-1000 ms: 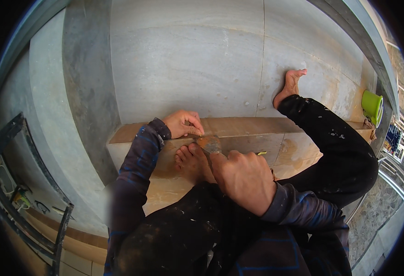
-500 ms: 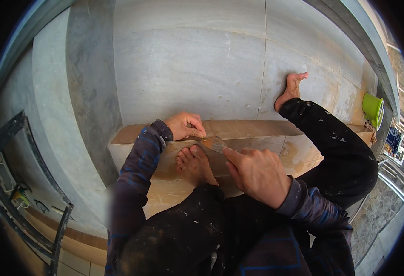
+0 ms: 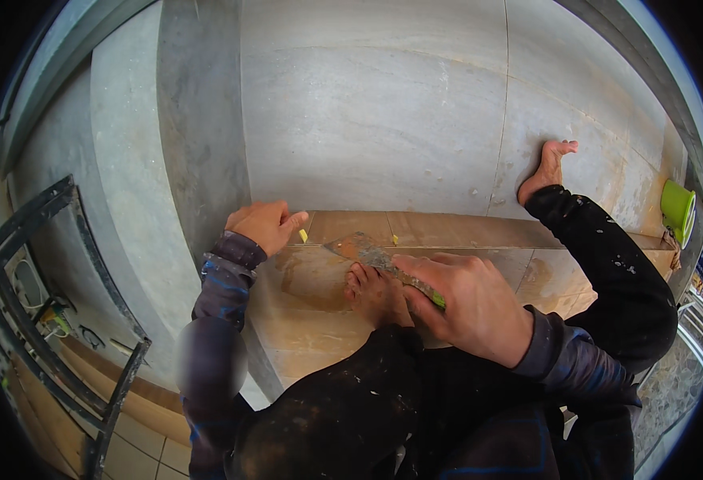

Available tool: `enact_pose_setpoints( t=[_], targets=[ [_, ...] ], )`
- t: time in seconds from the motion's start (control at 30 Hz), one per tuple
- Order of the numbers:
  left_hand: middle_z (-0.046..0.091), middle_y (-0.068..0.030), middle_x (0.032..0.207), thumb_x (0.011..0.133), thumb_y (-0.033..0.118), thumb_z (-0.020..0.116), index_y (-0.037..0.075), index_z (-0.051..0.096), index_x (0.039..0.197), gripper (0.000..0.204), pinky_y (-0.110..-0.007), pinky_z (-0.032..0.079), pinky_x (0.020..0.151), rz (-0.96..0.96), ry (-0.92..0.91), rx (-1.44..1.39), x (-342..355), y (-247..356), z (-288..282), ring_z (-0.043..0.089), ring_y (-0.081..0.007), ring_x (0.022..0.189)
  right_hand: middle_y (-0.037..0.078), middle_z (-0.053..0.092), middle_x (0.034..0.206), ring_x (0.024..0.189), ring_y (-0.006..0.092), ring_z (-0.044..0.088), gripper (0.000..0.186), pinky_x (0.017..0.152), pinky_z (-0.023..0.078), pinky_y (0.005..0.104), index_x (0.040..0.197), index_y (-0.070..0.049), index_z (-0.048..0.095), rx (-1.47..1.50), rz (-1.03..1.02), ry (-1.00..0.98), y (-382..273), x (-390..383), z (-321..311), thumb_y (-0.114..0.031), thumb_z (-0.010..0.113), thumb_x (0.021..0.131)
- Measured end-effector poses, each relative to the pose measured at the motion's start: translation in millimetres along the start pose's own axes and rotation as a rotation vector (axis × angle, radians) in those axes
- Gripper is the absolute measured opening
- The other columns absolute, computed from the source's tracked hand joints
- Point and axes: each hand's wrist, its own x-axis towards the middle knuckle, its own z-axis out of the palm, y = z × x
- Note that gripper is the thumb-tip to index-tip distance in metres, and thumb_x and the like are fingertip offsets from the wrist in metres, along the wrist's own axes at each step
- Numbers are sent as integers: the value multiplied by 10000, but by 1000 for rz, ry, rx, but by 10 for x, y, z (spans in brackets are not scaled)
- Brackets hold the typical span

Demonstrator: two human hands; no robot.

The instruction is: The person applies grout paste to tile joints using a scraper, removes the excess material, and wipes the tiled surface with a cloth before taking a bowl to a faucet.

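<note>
My right hand (image 3: 471,308) is wrapped around the green handle of a putty knife (image 3: 363,250). Its worn, stained blade points left over the front edge of a narrow brown tiled ledge (image 3: 343,224), just above my bare foot (image 3: 374,298). At the ledge's left end, near the wall corner, my left hand (image 3: 259,226) rests with the thumb spread from the fingers; no held object shows, though the fingertips are partly hidden. A small yellow piece (image 3: 303,236) stands at the ledge edge below that thumb. Another yellow piece (image 3: 395,239) sits farther right along the edge.
Large grey tiles (image 3: 375,120) lie beyond the ledge, with my other bare foot (image 3: 547,170) braced on them. A green bucket (image 3: 676,212) is at the far right. On the left are a grey pillar (image 3: 199,112) and a black metal frame (image 3: 67,320).
My left hand has moved left along the ledge, away from the blade tip. The putty knife has come off the edge slightly, showing more of its handle. The view has shifted.
</note>
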Motion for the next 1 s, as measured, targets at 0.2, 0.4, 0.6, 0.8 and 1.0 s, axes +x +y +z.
enact_pose_setpoints(
  t=[0.2,0.4,0.6,0.8,1.0],
  targets=[
    [732,-116,896,970,514,601,81,722,952,451,-426,515,762,87,-350,88,193,19,68,688,-298,860,212,706,879,766,409,684,316,683,552,491,1207,-39,664,-51,19,-81,-67,230,284,-190,657,929],
    [498,3,634,1002,398,571,42,619,795,415,-368,392,603,210,-544,-282,367,-195,202,452,-140,624,190,701,789,723,408,685,201,666,553,493,1056,-27,679,-77,-12,-102,-93,423,417,-176,636,928],
    [447,43,610,979,286,566,39,582,747,339,-336,366,574,224,-554,-394,427,-244,347,406,-95,589,185,692,735,681,403,681,193,647,554,488,1008,-21,683,-196,3,-102,-212,588,491,-184,631,918],
    [438,45,607,960,256,574,31,562,729,322,-337,363,565,211,-487,-401,350,-228,288,401,-91,583,189,680,692,601,381,677,212,580,560,478,1010,-15,683,-275,-35,-46,-269,557,521,-200,635,918],
    [427,12,602,968,251,574,22,547,732,330,-345,365,562,238,-459,-369,295,-200,262,400,-108,582,186,674,688,669,366,713,153,591,574,447,900,29,649,-273,-55,-30,-190,440,606,-91,617,811]
  ],
)
